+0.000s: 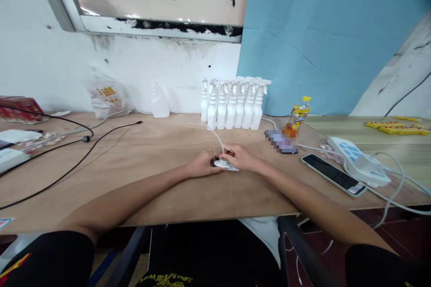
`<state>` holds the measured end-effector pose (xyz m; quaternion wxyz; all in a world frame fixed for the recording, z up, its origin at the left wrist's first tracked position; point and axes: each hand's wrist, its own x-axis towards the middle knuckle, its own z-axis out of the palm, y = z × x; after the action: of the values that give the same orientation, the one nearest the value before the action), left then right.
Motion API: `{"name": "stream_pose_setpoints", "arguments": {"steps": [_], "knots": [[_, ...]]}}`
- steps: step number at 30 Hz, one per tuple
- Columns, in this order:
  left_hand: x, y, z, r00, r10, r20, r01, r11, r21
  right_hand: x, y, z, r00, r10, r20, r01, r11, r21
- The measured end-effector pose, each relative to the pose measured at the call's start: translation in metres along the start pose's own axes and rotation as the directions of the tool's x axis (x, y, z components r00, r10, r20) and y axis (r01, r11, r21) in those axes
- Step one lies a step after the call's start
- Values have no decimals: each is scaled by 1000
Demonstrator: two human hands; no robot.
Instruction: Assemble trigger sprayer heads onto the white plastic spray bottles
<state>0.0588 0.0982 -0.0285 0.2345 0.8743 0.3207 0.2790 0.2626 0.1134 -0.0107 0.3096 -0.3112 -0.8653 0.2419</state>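
Both hands meet near the front middle of the wooden table, around a white trigger spray head [226, 166] with its thin dip tube [217, 135] curving up and to the left. My left hand [202, 164] closes on the spray head's left side, a ring on one finger. From the right, my right hand [239, 157] pinches it where the tube joins the head. Fingers hide part of the spray head. Behind them, a group of white spray bottles [230, 110] with trigger heads stands upright. Farther left by the wall is a white bottle [160, 102] without a trigger head.
On the right are a drink bottle [298, 119] with a yellow cap, a pixelated phone [281, 141], another phone [333, 175] and a power strip [358, 161] with cables. A plastic bag [107, 96] and black cables [85, 139] are at left. Yellow packets [397, 128] lie far right.
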Motion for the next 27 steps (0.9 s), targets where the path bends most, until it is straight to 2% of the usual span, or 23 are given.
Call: {"name": "stream_pose_setpoints", "arguments": {"steps": [3,7,11,14,17,21,24,27], "knots": [[1,-2,0,997,-76,-30,74,995,-63,-2,6,-1,999,37,-23,-32,981,192],[4,-13,2,973,-186,-135,159,969,-191,-1,26,-1,993,115,0,-105,907,408],[7,-29,-3,976,-174,-133,171,985,-37,2,41,3,966,256,29,-240,853,464],[14,-52,-21,978,-145,-152,166,976,141,3,46,4,951,309,-22,-263,843,470],[28,-88,-59,948,-142,-285,234,918,321,3,47,3,934,342,-106,-253,839,483],[47,-135,-133,876,-178,-448,400,787,470,2,48,2,919,370,-138,-254,821,511],[55,-155,-192,821,-196,-536,509,676,533,3,46,2,914,383,-130,-271,819,506],[61,-167,-239,759,-176,-627,598,567,566,4,43,2,910,396,-122,-292,822,489]]}}
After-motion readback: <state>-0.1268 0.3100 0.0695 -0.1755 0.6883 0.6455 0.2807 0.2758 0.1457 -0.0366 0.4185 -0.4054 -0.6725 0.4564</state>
